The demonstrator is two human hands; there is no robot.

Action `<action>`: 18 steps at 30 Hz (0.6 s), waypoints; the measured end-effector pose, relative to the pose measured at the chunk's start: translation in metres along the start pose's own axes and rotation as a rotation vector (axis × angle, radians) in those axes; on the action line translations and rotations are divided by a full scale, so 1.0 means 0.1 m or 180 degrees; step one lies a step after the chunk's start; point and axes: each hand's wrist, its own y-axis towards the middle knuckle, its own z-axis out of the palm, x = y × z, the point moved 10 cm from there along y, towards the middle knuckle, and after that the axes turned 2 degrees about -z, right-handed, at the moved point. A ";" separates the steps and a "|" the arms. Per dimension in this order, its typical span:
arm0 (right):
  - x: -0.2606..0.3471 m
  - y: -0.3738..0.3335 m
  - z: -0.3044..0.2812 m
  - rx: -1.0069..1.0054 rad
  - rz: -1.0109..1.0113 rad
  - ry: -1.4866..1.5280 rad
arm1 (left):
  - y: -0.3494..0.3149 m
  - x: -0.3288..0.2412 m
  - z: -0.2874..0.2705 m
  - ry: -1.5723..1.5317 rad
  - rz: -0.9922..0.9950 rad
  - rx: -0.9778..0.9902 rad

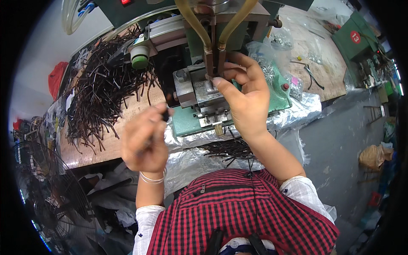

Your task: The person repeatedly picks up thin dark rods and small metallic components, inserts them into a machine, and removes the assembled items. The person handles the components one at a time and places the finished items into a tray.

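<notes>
My right hand [251, 95] is at the bench machine, its thumb and fingers closed in a pinch beside the two upright copper-coloured electrodes [208, 63]. What sits between those fingertips is too small to make out. Under them is a metal fixture block [204, 91] on a green base [187, 121]. Left of the fixture, my left hand [144, 138] is raised and smeared by motion, its fingers curled round something dark that looks like short wire pieces [165, 114]. A bunch of dark wires [231, 148] lies on foil in front of the machine, close to my lap.
A large heap of dark wires [97, 89] covers the left of the wooden table [85, 155]. A green-capped knob [139, 61] juts out above it. Bags of small metal parts [265, 68] stand right of the machine. A fan [46, 191] is at lower left, another green machine [355, 46] at far right.
</notes>
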 end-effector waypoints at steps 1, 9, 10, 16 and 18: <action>0.07 -0.04 0.01 0.0061 -0.0052 -0.0077 | 0.03 -0.13 0.16 0.0301 0.0236 0.0390; -0.17 0.25 -0.84 0.0025 0.0252 -0.0987 | -0.18 -0.30 0.91 0.0794 0.1263 0.1109; -0.17 0.29 -1.12 -0.0289 0.0044 -0.1135 | -0.17 -0.29 0.93 0.0805 0.1295 0.1143; -0.50 0.21 -1.87 -0.0623 -0.0390 -0.2412 | -0.17 -0.25 0.93 0.0788 0.1288 0.1158; -0.35 0.14 -1.61 -0.0445 -0.0714 -0.3595 | -0.16 -0.27 0.92 0.0854 0.1303 0.1186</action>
